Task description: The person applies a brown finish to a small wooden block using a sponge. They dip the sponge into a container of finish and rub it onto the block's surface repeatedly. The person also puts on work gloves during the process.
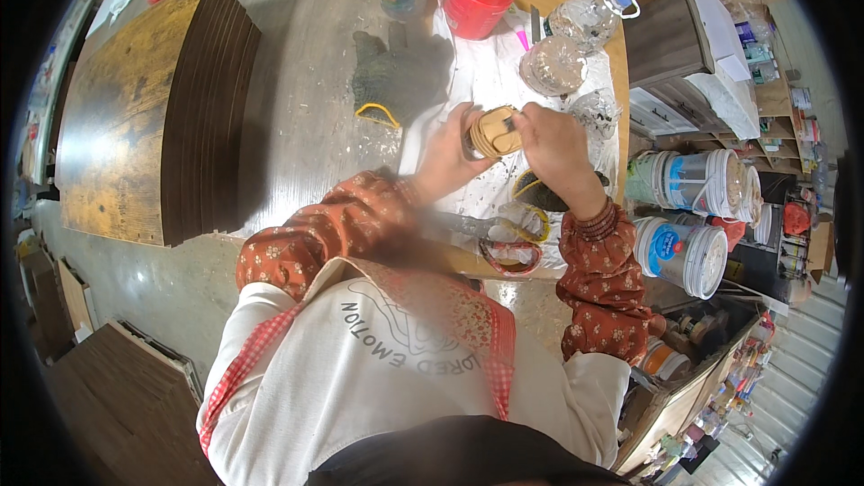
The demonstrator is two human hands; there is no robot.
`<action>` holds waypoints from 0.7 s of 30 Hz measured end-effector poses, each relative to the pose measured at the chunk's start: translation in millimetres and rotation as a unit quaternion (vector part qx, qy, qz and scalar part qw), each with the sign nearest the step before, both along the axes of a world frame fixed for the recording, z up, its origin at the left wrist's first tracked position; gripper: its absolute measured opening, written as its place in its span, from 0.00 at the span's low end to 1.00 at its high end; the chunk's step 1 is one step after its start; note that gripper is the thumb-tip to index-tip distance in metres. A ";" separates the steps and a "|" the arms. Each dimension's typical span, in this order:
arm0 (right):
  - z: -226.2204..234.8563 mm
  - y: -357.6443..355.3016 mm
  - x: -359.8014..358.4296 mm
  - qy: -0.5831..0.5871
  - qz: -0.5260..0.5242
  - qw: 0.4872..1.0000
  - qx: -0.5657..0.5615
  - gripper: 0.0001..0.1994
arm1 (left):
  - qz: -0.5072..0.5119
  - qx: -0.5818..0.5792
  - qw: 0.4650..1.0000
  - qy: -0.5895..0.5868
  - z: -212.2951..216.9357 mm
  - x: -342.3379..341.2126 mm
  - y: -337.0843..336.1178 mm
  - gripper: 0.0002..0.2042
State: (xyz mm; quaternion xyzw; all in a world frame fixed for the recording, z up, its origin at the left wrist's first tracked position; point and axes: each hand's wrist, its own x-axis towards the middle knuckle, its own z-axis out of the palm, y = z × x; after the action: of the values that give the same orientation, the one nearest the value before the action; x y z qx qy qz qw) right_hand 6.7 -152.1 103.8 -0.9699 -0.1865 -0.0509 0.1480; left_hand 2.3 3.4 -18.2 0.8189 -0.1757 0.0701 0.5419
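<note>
Over the white cloth (486, 81) on the workbench, the left hand (447, 157) grips a small round tan wooden piece (493, 132) while the right hand (553, 146) pinches its edge, seemingly mid-fitting; careful alignment seems needed.

The person wears a rust-orange blouse with tiny pale flowers all over it. The long sleeves are puffy and gather tight at the cuffs. The left sleeve (306, 238) and the right sleeve (601, 286) have the same flower print. Over the blouse sits a cream-white apron (396, 378) with dark printed letters and a thin line drawing on the chest. Its straps and edges are red-and-white checked cloth (247, 360). On the right wrist there is a stack of thin dark red bangles (596, 220). Both hands are bare, with no gloves. A dark cloth shows at the very bottom.
</note>
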 end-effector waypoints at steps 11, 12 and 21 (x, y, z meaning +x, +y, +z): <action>-11.4 -5.4 -2.1 -0.008 -0.016 0.998 -0.053 0.06 | -0.004 -0.015 1.000 0.006 1.7 -0.3 0.8 0.44; -11.1 -6.8 -2.3 -0.053 -0.026 0.996 -0.060 0.06 | -0.004 -0.014 1.000 0.002 1.0 -0.1 0.9 0.44; -8.4 -7.6 -2.4 -0.052 -0.001 0.998 -0.033 0.10 | -0.001 -0.014 1.000 -0.004 2.7 0.0 0.3 0.43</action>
State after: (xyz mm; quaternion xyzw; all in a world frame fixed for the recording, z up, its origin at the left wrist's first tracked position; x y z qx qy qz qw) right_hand 4.3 -159.7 95.4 -0.9705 -0.1946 -0.0951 0.1060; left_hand 2.3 3.7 -15.6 0.8108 -0.1778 0.0748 0.5527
